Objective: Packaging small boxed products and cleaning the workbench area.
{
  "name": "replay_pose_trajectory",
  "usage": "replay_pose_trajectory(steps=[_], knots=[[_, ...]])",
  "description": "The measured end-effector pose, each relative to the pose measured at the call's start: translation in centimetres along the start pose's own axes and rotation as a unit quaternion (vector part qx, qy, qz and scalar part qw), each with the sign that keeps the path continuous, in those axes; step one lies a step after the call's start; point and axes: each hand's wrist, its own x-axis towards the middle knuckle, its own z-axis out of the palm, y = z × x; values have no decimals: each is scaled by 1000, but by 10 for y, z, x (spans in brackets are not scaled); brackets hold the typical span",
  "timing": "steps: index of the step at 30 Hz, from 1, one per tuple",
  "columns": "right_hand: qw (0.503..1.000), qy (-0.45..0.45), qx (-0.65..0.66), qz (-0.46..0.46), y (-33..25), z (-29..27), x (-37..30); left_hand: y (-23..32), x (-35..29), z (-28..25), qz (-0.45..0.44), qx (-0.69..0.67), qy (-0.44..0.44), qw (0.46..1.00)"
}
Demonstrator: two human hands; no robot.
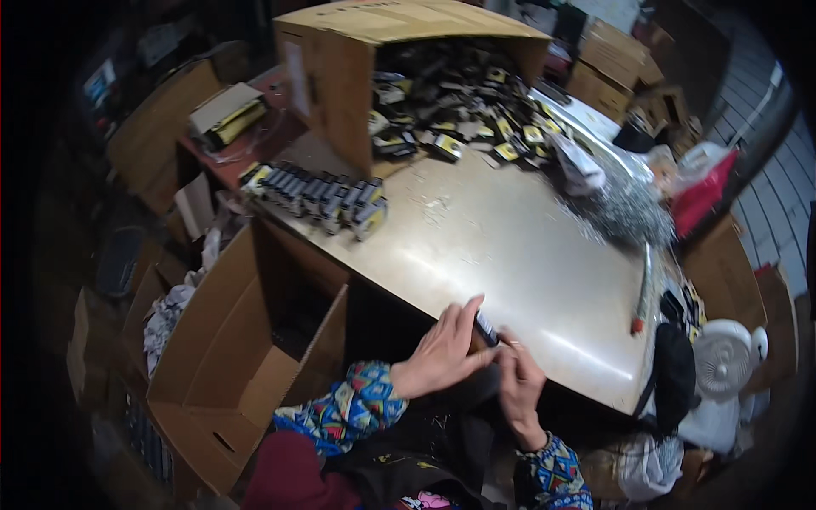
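Note:
Over the near edge of the table, a small dark box [485, 328] with a pale label sits between my two hands. My left hand [442, 347] has it along the fingers, thumb reaching across underneath. The fingertips of my right hand [519, 376] pinch its near end. Further back, rows of similar small grey-and-yellow boxes [327, 197] stand packed together on the left of the table. A large carton [331, 93] lies on its side at the back, and a heap of black and yellow small boxes [459, 110] spills from its mouth.
The metal-topped table [510, 242] has scattered scraps. Left of me stands an open cardboard box [208, 340]. A tangle of silvery strands [625, 212] and a red-tipped rod [639, 319] lie on the right. Beyond the right edge are a dark cloth [674, 378] and a white fan [722, 361].

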Motion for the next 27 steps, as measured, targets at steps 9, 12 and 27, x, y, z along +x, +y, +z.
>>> replay_pose_trajectory(steps=[9, 12, 27], knots=[[990, 11, 16, -138, 24, -10, -35, -71, 43, -90, 11, 414, 145, 899], [935, -113, -81, -326, 44, -24, -75, -27, -26, -87, -264, 30, -54, 963], [961, -192, -196, -28, 165, -47, -141, -80, -169, 58, -278, 4, -261, 925]])
